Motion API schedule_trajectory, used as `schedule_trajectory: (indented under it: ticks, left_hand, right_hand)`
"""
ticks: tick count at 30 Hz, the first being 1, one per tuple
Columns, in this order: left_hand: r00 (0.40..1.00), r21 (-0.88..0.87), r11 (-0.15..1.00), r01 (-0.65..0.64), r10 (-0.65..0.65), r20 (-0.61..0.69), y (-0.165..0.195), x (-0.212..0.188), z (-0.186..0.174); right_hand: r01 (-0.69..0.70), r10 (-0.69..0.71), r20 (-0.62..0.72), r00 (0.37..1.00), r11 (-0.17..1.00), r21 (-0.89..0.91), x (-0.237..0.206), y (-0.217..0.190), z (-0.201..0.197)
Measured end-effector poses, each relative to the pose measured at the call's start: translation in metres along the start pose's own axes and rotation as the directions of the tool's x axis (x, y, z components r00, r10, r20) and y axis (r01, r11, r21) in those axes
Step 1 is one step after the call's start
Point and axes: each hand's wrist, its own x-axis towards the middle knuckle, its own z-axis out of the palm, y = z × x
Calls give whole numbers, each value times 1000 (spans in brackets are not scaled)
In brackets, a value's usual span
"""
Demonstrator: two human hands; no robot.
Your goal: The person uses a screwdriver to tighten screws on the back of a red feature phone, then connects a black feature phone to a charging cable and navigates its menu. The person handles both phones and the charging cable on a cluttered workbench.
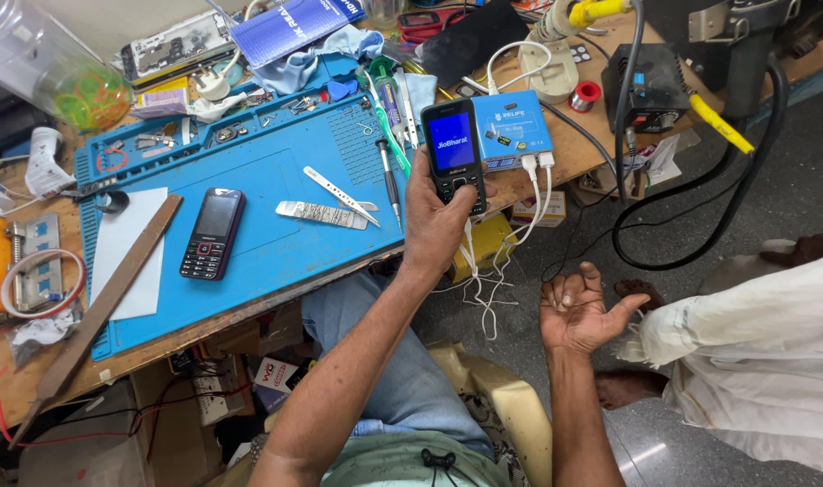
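Note:
My left hand (pixel 434 225) grips a black keypad phone (pixel 453 149) upright, its blue screen lit, just past the right edge of the blue work mat (pixel 276 243). A white cable (pixel 479 271) dangles below the phone. My right hand (pixel 578 311) hangs open, palm up and fingers curled, over the floor to the right, holding nothing. A second dark keypad phone (pixel 212 233) with red trim lies flat on the mat, screen off.
Metal tweezers (pixel 339 194) and a thin metal strip (pixel 321 214) lie on the mat, with screwdrivers (pixel 389 135) at its right. A blue box (pixel 512 129) with white cables sits beside the phone. Another person in white cloth (pixel 754 352) stands at right, bare feet nearby.

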Motion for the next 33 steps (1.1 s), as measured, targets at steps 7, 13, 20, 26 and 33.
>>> schedule_trajectory:
  ticks: [7,13,20,26,33]
  left_hand:
    - [1000,-14,1000,-17,17,6,1,0,0]
    - [1000,-50,998,-24,25,13,0,-1,0]
    - [1000,-30,999,-19,20,16,1,-1,-1]
    - [1000,-33,999,7,-7,0,1,-1,-1]
    - [997,-142,990,-2,-9,-77,-25,0,-7]
  right_hand:
    - [5,-6,-21,1000,999,-43,1,1,-4]
    - [-9,10,4,1000,999,-44,2,1,-10]
    - [11,-13,-21,1000,994,-105,2,2,-17]
    - [14,-14,-2,1000,994,-108,3,3,-21]
    - [-21,21,-1,1000,996,-92,4,6,-23]
